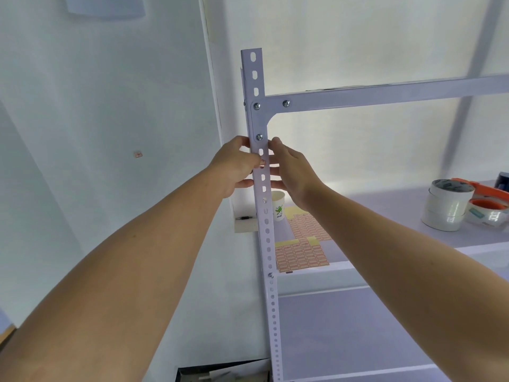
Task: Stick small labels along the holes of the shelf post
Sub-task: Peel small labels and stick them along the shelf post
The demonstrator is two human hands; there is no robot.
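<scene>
The white metal shelf post [266, 238] stands upright with a row of holes down its face. My left hand [234, 168] is at the post's left side just below a bolt, its thumb pressing a small red-edged label [262, 162] onto the post. My right hand [292, 172] is behind the post's right edge, fingers extended towards it. Two sheets of small red-bordered labels [301, 256] lie on the shelf board behind the post.
A paper cup [278, 206] stands on the shelf [385, 205] near the post. Rolls of white tape [447, 205] and an orange tape dispenser [487, 205] sit at the right. A small label [137, 154] is stuck on the wall at the left. A pen [246, 217] lies on a ledge.
</scene>
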